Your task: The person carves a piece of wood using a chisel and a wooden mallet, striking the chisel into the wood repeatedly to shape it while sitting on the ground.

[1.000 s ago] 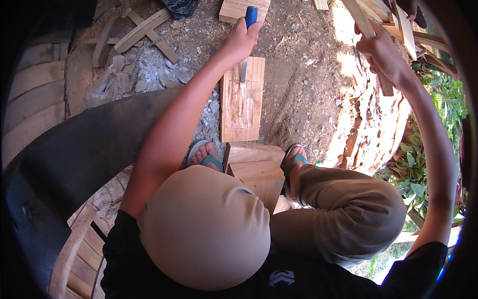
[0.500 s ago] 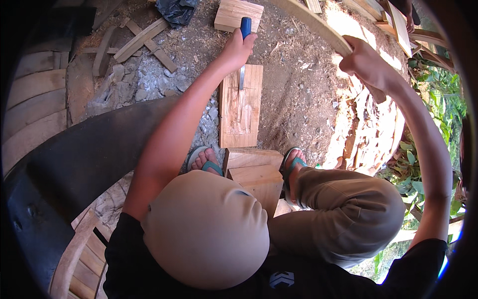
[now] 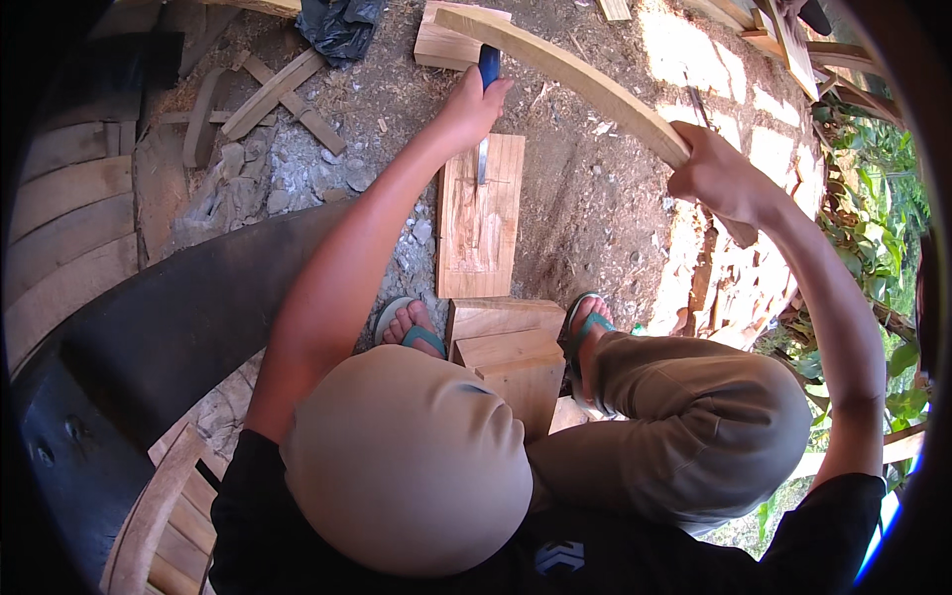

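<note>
While the left hand point(image 3: 471, 107) grips a chisel point(image 3: 489, 65) and the right hand point(image 3: 722, 175) a stick point(image 3: 593, 86), chiselling seems underway, needing accurate aim next.

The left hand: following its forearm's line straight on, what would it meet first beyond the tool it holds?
Probably the curved wooden stick held in the right hand, crossing the left hand's line past the blue-handled chisel. Depth is unclear: the stick may be higher, so the hand might pass beneath.

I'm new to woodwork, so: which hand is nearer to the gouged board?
The left hand, holding a chisel by the far end of the gouged board. The right hand is farther away, off to its right, gripping a wooden bar.
</note>
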A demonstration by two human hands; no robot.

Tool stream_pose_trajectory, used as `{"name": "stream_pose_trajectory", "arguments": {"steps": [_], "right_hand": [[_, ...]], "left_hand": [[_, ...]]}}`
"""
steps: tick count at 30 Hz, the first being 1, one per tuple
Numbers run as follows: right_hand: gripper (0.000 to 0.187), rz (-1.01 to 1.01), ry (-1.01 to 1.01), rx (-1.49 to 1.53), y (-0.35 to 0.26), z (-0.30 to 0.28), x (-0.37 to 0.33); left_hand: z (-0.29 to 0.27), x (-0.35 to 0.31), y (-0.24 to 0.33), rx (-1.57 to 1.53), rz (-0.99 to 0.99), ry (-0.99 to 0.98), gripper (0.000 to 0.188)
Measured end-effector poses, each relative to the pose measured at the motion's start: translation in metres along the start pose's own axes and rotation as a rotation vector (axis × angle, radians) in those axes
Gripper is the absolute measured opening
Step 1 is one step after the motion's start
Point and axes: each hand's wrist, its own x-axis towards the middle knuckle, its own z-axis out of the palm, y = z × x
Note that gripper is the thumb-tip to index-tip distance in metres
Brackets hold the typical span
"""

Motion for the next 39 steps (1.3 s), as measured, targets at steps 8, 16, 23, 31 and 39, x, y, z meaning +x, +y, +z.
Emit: {"name": "stream_pose_trajectory", "arguments": {"steps": [8, 16, 23, 31, 39], "right_hand": [[0.061, -0.012, -0.001, -0.002, 0.008, -0.004, -0.01], [0.061, 0.005, 0.024, -0.012, 0.012, 0.004, -0.01], [0.045, -0.098, 0.049, -0.048, 0.018, 0.022, -0.013], [0.038, 0.006, -0.025, 0.076, 0.015, 0.033, -0.017], [0.051, 0.0, -0.02, 0.02, 0.029, 0.016, -0.008]], "left_hand": [[0.0, 0.004, -0.006, 0.005, 0.022, -0.031, 0.03], [0.007, -0.001, -0.003, -0.024, 0.01, -0.036, 0.027], [0.011, -0.008, 0.003, 0.045, 0.004, -0.076, 0.028], [0.01, -0.008, -0.005, 0.023, 0.023, -0.049, 0.029], [0.012, -0.006, 0.006, 0.072, 0.005, -0.104, 0.03]]}}
